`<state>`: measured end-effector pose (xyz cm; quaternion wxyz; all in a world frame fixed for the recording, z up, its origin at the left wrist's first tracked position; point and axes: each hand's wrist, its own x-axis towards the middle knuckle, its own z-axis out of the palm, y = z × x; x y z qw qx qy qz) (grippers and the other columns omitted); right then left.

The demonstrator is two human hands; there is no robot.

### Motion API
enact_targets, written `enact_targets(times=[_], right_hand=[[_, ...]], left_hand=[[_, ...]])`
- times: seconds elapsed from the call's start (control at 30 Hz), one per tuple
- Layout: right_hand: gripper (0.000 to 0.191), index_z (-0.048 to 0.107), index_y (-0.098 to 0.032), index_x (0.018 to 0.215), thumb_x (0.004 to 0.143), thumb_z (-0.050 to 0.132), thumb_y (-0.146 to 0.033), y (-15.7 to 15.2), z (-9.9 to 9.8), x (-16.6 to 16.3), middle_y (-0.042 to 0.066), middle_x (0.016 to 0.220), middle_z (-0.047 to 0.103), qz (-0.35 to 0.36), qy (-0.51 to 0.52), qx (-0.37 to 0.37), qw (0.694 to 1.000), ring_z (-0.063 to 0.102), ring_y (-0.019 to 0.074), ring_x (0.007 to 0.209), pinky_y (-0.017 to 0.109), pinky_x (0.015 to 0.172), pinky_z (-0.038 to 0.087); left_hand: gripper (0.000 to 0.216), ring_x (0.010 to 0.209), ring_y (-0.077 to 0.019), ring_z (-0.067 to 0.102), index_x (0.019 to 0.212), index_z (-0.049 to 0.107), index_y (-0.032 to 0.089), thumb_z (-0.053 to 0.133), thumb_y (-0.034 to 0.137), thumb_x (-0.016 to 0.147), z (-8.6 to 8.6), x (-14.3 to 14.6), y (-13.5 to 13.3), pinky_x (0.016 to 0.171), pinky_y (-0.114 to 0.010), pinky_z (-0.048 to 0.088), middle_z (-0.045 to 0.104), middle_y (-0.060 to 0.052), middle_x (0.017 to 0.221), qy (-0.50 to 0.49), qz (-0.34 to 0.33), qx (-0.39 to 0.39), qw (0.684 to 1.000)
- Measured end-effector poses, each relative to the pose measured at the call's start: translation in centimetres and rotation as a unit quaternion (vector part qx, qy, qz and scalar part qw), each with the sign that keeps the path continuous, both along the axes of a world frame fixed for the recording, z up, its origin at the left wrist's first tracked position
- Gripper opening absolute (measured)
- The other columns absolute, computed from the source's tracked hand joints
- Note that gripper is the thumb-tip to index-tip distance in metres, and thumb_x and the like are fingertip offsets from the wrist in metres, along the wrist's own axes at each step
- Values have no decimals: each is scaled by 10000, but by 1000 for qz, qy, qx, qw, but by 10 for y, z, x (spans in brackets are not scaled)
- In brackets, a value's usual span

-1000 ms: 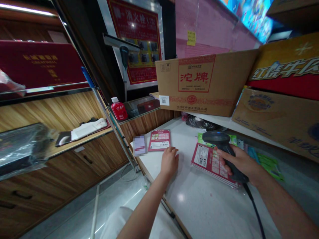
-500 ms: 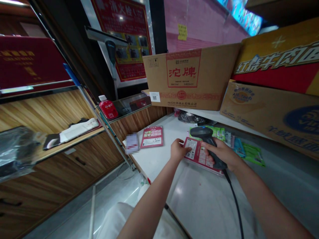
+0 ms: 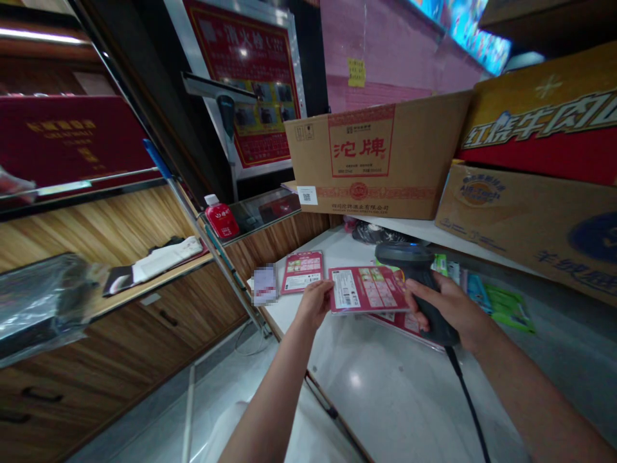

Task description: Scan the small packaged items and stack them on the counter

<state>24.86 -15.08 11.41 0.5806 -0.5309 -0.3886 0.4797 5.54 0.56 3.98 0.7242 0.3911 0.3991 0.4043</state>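
Leftmost on the white counter [image 3: 357, 389]: a small card [image 3: 265, 285], its face blurred out, close to the corner. Just right of it, a spare pack [image 3: 303, 271] lies flat, red-bordered, nothing on it.

Next, left grip [image 3: 315, 305]. Thumb and fingers closed in a pinch on the left edge of the top pack [image 3: 380, 289]; fingers beneath are mostly hidden. Pack's long axis runs rightward from this grip, near enough level across the view. White label [image 3: 346, 289] sits at the pinched end, so the left grip is the nearer to it.

Under the held pack, a lower pack [image 3: 409, 326] shows at the near right side, slanting down to the right. Top pack looks lifted off it; how far, cannot tell.

Right of that, scanner [image 3: 436, 315]. Its head is over the pack's far right side, nose toward the left; label lies left of the nose and nearer the person. Right grip [image 3: 448, 305] wraps the handle, fingers curled round it. Its fingertips come right up to the pack's right end; contact unclear. Cord [image 3: 470, 399] drops from the handle's base.

Farthest right, green packets [image 3: 508, 307] lie beyond the right grip.
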Motion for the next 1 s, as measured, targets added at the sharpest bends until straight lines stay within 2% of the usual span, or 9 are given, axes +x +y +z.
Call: enact_targets(times=[0.07,0.17,0.27,0.47,0.6,0.77,1.0], right_hand=[[378,482,-216,784,739,714,-511,-1,-1,-7,-76,545,579,5,17,-3,1000,493,72,366,192,348,416],[380,486,-217,814,740,711,-515,-2,-5,-20,-71,577,593,14,29,-9,999,527,84,399,211,383,444],[408,478,-221,830,713,720,-529,-2,-12,-33,-71,596,604,26,7,-33,999,560,94,426,215,405,449],[437,491,-219,914,715,664,-567,5,-30,-52,-104,519,524,60,-69,-88,992,488,85,356,198,340,380],[422,507,-220,885,711,664,-571,7,-38,-53,-106,511,504,51,-81,-99,990,459,76,349,194,335,375],[431,507,-226,812,691,674,-605,7,-36,-51,-101,504,493,35,-59,-105,992,446,73,346,188,323,368],[417,510,-222,795,712,669,-599,8,-35,-51,-100,501,496,35,-54,-100,993,438,65,338,179,314,374]], left_hand=[[191,605,-116,643,742,619,128,751,179,613,-8,-17,-4,620,-229,534,686,-35,708,-81,53,11,995],[328,764,-154,685,850,634,142,807,176,574,-23,-32,-10,753,-290,561,722,-53,873,-128,103,64,984],[442,858,-185,687,940,631,162,838,179,550,-35,-38,-13,826,-355,557,719,-53,958,-136,156,111,972],[486,845,-186,685,970,610,167,854,261,561,-51,-37,-13,813,-361,559,709,-43,935,-115,227,142,957],[522,868,-184,683,1005,587,177,847,315,574,-55,-35,-13,819,-353,559,701,-47,978,-97,243,158,952],[559,878,-190,682,1026,565,178,844,346,572,-57,-33,-13,834,-356,557,704,-62,984,-83,249,155,952],[496,858,-151,669,1011,575,182,818,289,592,-54,-32,-13,855,-344,550,691,-39,977,-81,246,165,952]])
